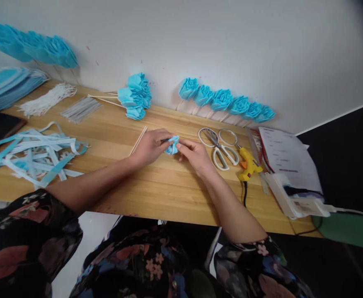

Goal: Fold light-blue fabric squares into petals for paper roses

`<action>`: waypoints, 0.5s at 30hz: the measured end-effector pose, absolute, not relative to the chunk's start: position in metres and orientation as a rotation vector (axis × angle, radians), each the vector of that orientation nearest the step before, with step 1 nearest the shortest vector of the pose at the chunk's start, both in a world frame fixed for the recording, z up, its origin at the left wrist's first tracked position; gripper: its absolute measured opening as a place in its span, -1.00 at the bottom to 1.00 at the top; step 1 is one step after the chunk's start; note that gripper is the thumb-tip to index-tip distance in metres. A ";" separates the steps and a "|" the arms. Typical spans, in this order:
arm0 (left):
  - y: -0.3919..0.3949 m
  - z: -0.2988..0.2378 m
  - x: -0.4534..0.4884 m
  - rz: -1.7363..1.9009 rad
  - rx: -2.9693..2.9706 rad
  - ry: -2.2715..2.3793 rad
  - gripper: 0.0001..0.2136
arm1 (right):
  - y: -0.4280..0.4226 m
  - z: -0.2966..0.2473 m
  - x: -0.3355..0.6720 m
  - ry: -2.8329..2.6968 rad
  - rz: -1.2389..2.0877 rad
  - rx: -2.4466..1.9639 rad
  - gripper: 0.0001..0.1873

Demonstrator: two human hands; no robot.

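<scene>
Two hands [148, 145] [197, 156] pinch blue piece [171, 147] (plug [290, 190] in power strip [307, 207]).

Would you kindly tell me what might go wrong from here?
The small blue piece, held between the left hand and right hand, might crease or slip. The yellow glue gun lies beside the scissors, so reaching for either might bump the other. The glue gun might also burn if hot, which I cannot tell.

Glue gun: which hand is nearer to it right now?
Right. The right hand is left of the glue gun, with the scissors between them; the left hand is farther left, beyond the blue piece.
</scene>
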State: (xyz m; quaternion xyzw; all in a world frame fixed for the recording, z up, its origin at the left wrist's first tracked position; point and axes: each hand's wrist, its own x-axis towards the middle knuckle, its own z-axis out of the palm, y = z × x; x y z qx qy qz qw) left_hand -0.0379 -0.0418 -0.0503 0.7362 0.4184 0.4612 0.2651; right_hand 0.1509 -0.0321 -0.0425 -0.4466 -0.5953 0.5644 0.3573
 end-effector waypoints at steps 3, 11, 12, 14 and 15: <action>-0.044 -0.048 -0.039 1.263 2.269 1.077 -0.75 | -0.032 -0.042 0.152 -1.432 1.590 -1.157 -0.65; -0.052 -0.047 -0.033 1.090 2.518 1.168 -0.67 | -0.027 -0.039 0.157 -1.264 1.652 -1.150 -0.64; -0.052 -0.047 -0.032 1.080 2.528 1.174 -0.65 | -0.027 -0.040 0.157 -1.260 1.652 -1.145 -0.64; -0.053 -0.047 -0.031 1.061 2.546 1.184 -0.62 | -0.026 -0.041 0.158 -1.270 1.657 -1.133 -0.66; -0.052 -0.047 -0.030 1.048 2.556 1.191 -0.62 | -0.025 -0.041 0.158 -1.280 1.656 -1.127 -0.67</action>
